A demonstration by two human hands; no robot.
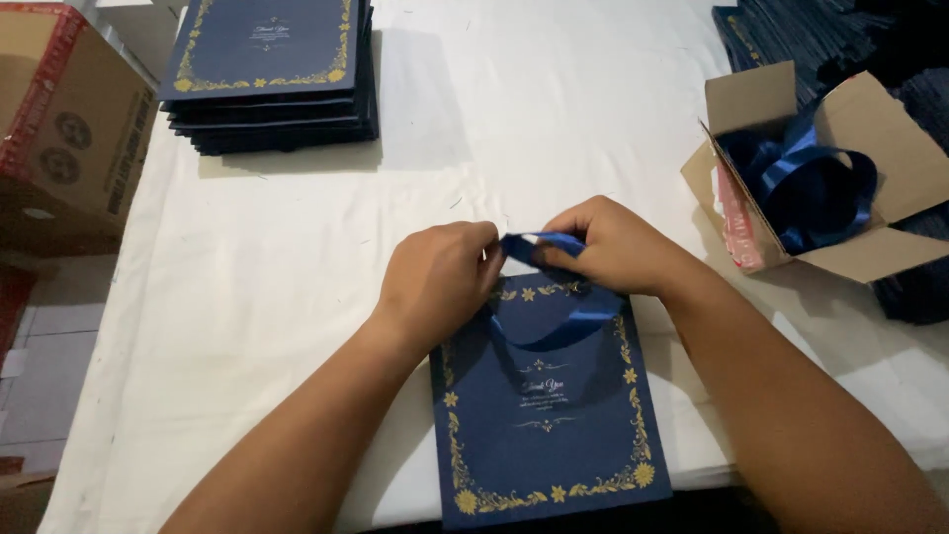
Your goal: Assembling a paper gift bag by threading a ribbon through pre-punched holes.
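Ribbon (542, 244) sits pinched in the closed grip of my left hand (435, 282) and right hand (618, 245), at the top edge of the navy gift bag (549, 405) lying flat on the desk (297, 237).

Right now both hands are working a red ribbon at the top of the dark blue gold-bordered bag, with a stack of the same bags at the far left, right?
Not quite: the ribbon is blue, not red, as the head view shows. The left hand and right hand do pinch it at the top of the dark blue bag, and the stack of bags sits far left.
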